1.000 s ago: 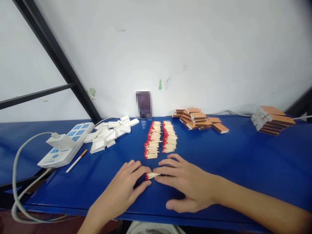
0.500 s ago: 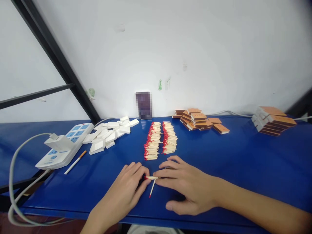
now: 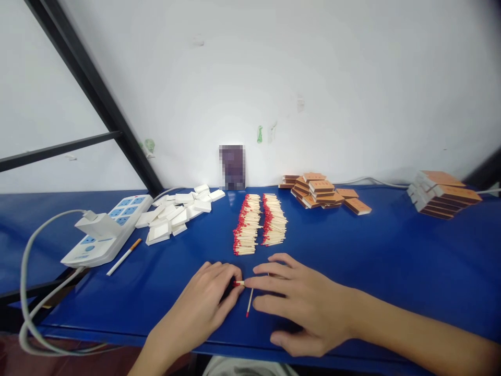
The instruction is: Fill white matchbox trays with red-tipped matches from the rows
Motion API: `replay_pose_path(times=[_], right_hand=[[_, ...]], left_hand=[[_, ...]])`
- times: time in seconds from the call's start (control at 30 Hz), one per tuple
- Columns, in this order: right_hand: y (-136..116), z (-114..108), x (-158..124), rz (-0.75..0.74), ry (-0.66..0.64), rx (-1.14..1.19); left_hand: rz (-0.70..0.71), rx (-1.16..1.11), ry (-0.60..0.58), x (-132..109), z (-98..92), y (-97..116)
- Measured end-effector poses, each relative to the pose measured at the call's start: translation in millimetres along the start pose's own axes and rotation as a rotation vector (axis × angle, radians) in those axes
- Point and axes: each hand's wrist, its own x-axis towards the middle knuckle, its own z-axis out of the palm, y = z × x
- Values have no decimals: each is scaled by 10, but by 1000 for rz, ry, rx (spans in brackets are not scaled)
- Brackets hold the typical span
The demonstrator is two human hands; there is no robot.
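Head view. Surface (image 3: 391, 266): blue, glossy, its front edge running across the lower part of the view; reddish floor (image 3: 68, 360) beneath at lower left. White wall (image 3: 250, 78) behind, with scuffs and a few green scraps stuck on. Black frame (image 3: 82, 73) slants down at left to the rear of the surface.

Left hand (image 3: 209, 292): near the front edge, thumb and index fingers pinched nearly together on a small bundle (image 3: 239, 283) of matches, red heads toward the palm. Right hand (image 3: 307, 297): fingers spread, thumb well apart, one fingertip at the bundle's plain end; no grip seen. Loose match (image 3: 249, 304) lies between the hands, head toward the front edge.

Beyond the hands: two match piles (image 3: 246, 227) side by side, heads to the left. Left of these, white trays (image 3: 172, 213) in a heap; then a cigarette (image 3: 124, 257) beside a power strip (image 3: 111, 227) with white adapter (image 3: 99, 224) and looping cable (image 3: 25, 292). At rear, a dark blurred panel (image 3: 233, 167) upright against the wall. Right: heaped orange boxes (image 3: 319, 190); farther right, a neat stack (image 3: 444, 193).
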Motion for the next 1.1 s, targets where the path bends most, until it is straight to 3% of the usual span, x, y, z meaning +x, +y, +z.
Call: replay_pose_path(times=[0.2,0.57,0.7,0.93,1.1], right_hand=[[-32,25,-5,-61,-32,-8],[-46,-25,-2,39,-53,97],[-16,-41,-13,61,49,114],[98,-61,-27,50,406,82],[253,-24,-71,125,495,100]], left_hand=[[-3,5,-4,-6,-20,3],[-15,-18,-17,-20,-33,17],[-18,-13,-14,-21,-29,21],[-12,-4,-18,-13,-27,6],[-26,-8,-35,-9,-36,12]])
